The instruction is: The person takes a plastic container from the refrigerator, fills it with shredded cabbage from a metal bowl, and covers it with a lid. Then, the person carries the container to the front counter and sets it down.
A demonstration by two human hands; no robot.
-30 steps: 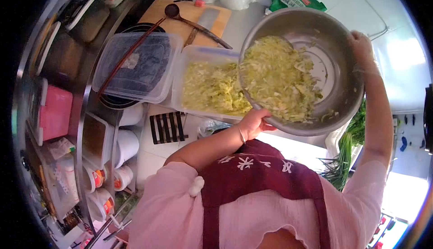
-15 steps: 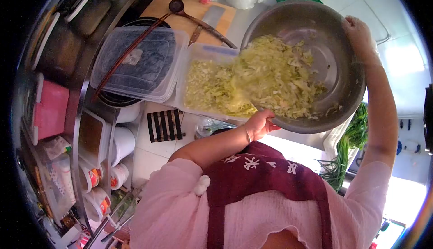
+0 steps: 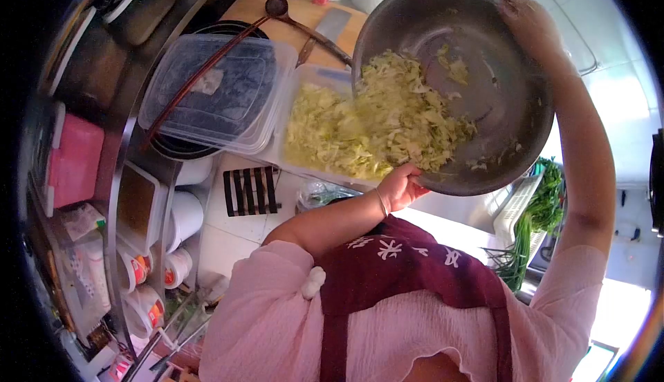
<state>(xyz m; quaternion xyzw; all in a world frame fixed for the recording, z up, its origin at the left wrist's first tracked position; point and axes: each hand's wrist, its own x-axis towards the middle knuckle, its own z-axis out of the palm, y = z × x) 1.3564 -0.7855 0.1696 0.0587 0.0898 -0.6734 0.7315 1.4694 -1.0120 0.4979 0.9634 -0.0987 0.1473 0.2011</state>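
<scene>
Because the big metal bowl (image 3: 501, 123) was so wide and had a fat heap of chopped cabbage (image 3: 415, 116) on its low side, I guessed, watching from far away, that it would feel heavy and pull down on that side. The bowl hung tilted, with its left edge over the right part of the clear box (image 3: 311, 74), and more cabbage lay inside the box. The left hand (image 3: 400, 187) was pinching the near edge of the bowl, with its thumb on top, but I could not see well what the fingers did under it. The right hand (image 3: 529, 24) was bent around the far right edge; it looked blurry, so I could not tell how each finger sat. To me, the metal seemed hard and stiff, so it would not bend in a squeeze, but a wet rim could be slippery. I thought the rim was the best place to hold, with the hands well apart, so the bowl would not twist. The cabbage bits looked soft and damp, likely to slide in clumps, and a few clung to the bare metal. The box seemed thin and a little bendy. Just left of it lay a clear lid (image 3: 242, 98) with brown chopsticks (image 3: 200, 76) across it, and a brown spoon (image 3: 277, 6) rested on the board (image 3: 242, 7) near a knife (image 3: 333, 24).
</scene>
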